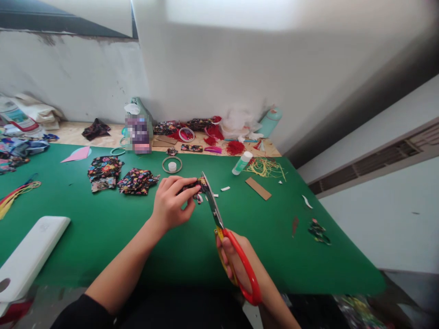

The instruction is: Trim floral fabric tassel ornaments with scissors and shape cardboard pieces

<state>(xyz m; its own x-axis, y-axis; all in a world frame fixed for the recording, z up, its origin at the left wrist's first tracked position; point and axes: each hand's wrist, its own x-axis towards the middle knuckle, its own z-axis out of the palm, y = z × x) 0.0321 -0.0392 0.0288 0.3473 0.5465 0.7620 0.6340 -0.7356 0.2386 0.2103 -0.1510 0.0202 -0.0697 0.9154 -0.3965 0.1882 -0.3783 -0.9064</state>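
My left hand [173, 203] pinches a small piece of dark floral fabric [192, 185] between thumb and fingers, above the green table top [137, 256]. In my right hand [236, 256] is a pair of scissors [244, 265] with red and yellow handles. Their blades point away from me and lie against the fabric's right end; whether they are fully closed I cannot make out. Little white scraps [225, 188] lie just right of the blades. Two stacks of floral fabric, one a folded pile [104, 171] and one a crumpled pile [137, 181], rest left of my left hand.
A glue stick [242, 163], yellow strings [267, 167] and a cardboard strip [258, 188] lie to the right. At the back are a ring [172, 165], red tassels [235, 147] and a green bottle [270, 121]. A white oblong device [34, 256] occupies the left front.
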